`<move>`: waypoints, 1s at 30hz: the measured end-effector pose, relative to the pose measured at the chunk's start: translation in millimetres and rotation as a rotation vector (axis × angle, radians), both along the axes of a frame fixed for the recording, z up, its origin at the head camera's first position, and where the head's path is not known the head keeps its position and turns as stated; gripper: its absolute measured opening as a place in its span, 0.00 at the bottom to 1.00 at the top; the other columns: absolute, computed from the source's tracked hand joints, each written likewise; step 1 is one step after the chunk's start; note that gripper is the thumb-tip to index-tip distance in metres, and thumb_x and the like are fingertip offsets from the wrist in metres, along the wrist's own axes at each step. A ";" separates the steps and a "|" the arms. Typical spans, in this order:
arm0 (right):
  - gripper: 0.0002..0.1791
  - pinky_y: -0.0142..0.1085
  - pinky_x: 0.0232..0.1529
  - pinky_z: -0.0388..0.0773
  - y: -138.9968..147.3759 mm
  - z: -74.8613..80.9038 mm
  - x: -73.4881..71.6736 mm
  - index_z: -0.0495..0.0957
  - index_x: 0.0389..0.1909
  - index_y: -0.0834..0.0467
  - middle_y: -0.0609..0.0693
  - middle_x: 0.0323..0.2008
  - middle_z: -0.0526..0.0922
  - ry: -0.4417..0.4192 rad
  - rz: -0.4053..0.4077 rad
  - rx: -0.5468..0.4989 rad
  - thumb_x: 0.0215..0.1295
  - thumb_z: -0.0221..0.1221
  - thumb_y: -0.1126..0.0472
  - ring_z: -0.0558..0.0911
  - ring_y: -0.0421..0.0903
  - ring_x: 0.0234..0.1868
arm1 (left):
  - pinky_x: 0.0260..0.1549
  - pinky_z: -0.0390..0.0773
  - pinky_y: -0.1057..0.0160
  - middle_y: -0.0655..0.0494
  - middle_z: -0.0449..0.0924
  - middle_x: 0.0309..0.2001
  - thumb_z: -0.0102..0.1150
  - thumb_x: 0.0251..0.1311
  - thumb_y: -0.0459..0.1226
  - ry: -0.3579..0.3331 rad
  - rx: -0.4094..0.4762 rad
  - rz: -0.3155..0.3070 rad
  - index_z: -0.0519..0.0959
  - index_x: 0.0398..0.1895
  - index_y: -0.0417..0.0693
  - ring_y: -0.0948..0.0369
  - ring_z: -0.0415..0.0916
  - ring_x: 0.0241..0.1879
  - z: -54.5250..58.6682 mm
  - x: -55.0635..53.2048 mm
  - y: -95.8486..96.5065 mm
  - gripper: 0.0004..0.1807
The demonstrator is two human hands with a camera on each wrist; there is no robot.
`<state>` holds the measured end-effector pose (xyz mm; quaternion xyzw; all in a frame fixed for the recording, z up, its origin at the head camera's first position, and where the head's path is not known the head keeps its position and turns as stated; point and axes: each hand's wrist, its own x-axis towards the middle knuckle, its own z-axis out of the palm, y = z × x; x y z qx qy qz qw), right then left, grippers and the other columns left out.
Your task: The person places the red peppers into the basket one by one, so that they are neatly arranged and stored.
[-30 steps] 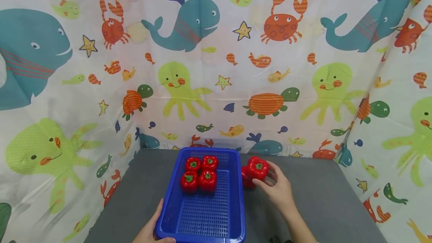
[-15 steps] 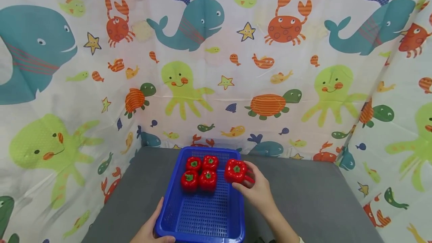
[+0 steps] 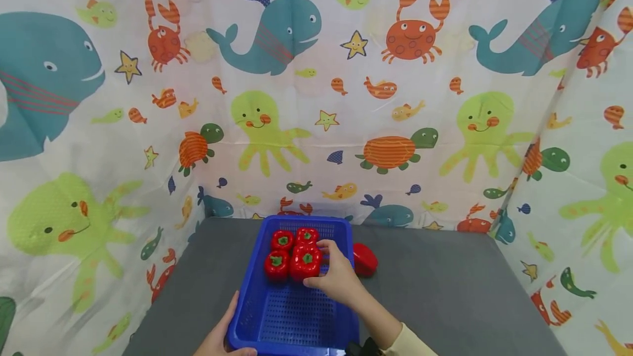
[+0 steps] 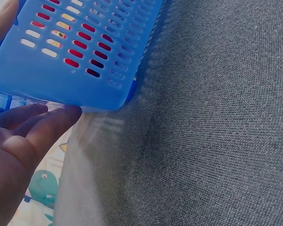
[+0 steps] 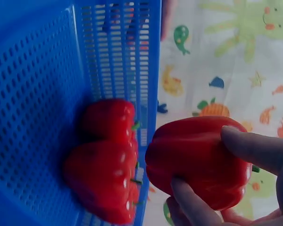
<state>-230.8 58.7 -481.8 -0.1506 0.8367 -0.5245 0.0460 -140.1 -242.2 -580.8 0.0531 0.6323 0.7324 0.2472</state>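
My right hand grips a red bell pepper above the blue basket. In the right wrist view, thumb and fingers wrap the pepper, its stem toward the palm. Other red bell peppers sit stem up in the basket's far left part; the held one overlaps them in the head view and hides one. My left hand holds the basket's near left corner. The left wrist view has the thumb on one side of the basket wall and the fingers against the other.
One more red bell pepper lies on the grey table, just right of the basket. A white curtain printed with sea animals stands behind and along both sides. The basket's walls are slotted.
My right hand has carried the bell pepper leftward from beyond the basket's right side, over its rim, to the peppers inside. My left hand stays on the corner.
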 end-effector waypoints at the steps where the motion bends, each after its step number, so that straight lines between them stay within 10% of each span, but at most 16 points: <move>1: 0.46 0.47 0.45 0.81 -4.6 -0.7 -1.0 0.60 0.64 0.55 0.59 0.58 0.71 -0.006 0.005 0.017 0.45 0.74 0.58 0.76 0.58 0.56 | 0.52 0.74 0.41 0.27 0.26 0.71 0.58 0.62 0.37 0.003 -0.003 0.003 0.18 0.72 0.62 0.41 0.63 0.62 0.3 0.3 -0.3 0.58; 22: 0.46 0.55 0.51 0.75 -72.5 -29.4 14.5 0.69 0.59 0.55 0.52 0.53 0.77 -0.100 -0.012 0.129 0.33 0.79 0.59 0.76 0.52 0.53 | 0.52 0.75 0.44 0.29 0.27 0.72 0.56 0.64 0.35 0.072 -0.023 -0.016 0.16 0.71 0.60 0.43 0.65 0.63 -1.2 0.9 -0.5 0.57; 30: 0.49 0.51 0.51 0.76 -88.3 -45.3 13.7 0.70 0.57 0.59 0.56 0.46 0.78 -0.023 -0.057 0.318 0.24 0.80 0.67 0.77 0.54 0.50 | 0.52 0.75 0.45 0.30 0.27 0.73 0.55 0.65 0.35 0.022 0.034 -0.027 0.18 0.71 0.66 0.41 0.67 0.61 1.3 2.7 0.8 0.56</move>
